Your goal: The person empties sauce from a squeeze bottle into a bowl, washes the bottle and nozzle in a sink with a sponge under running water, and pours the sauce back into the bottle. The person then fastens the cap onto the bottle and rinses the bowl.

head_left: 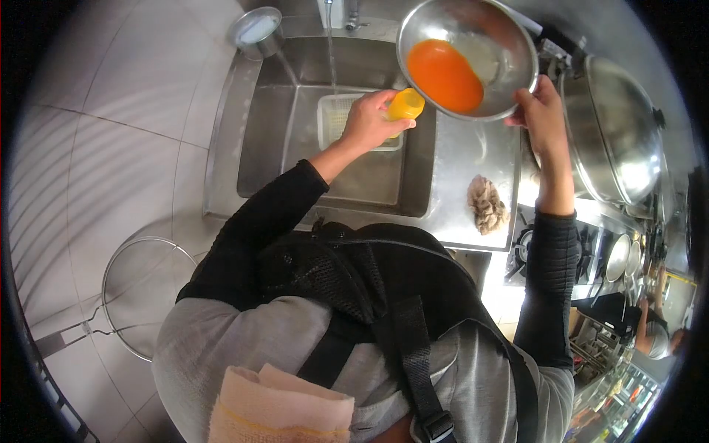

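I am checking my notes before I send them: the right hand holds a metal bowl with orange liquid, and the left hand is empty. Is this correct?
Not quite: the left hand is not empty. The head view shows it holding a yellow object. The right hand does hold the metal bowl with orange liquid.

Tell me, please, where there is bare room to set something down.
The counter is bare between the sink and the crumpled brown wad. It is crowded rightward, around the domed pot, and mid-sink, where a white basket sits.

One bowl (511, 68), one yellow container (406, 105)
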A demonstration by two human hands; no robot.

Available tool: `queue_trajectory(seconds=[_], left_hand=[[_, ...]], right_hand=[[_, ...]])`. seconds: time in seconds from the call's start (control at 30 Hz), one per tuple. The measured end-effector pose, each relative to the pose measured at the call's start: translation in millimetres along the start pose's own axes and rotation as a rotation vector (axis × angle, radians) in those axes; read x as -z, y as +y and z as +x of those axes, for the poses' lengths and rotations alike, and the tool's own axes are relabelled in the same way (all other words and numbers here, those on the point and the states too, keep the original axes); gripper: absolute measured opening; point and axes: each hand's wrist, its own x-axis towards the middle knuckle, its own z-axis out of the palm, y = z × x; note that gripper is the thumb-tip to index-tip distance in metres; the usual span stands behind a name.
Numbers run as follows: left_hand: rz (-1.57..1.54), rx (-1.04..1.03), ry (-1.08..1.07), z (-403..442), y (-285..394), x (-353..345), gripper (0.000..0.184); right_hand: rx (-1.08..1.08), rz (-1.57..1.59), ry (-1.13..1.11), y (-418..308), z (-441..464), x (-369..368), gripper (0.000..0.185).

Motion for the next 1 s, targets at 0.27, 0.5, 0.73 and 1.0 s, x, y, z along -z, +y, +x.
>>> queue_trajectory(seconds=[0.27,0.5,0.73,1.0], left_hand=[[-0.002,0.022,-0.009,-0.9,-5.4,-4.3,0.057],[0.031,0.027,0.0,0.4,-6.9,-6.7,0.057],[0.013,0.026,-0.013,0.7,-3.4,-6.4,0.057],[-0.001,0.055,-0.001,2.2,-4.5,-10.0,0.057]], right_hand=[[0.025,-0.017,0.015,-10.5,-4.9,-4.1,0.02],[0.058,-0.034,0.019,-10.1,-2.4,-2.6,0.016],[0.073,-0.021,0.015,-14.4,-3.5,-1.0,0.014],[0.071,-0.043,0.02,-18.6,-2.5,-1.1,0.016]])
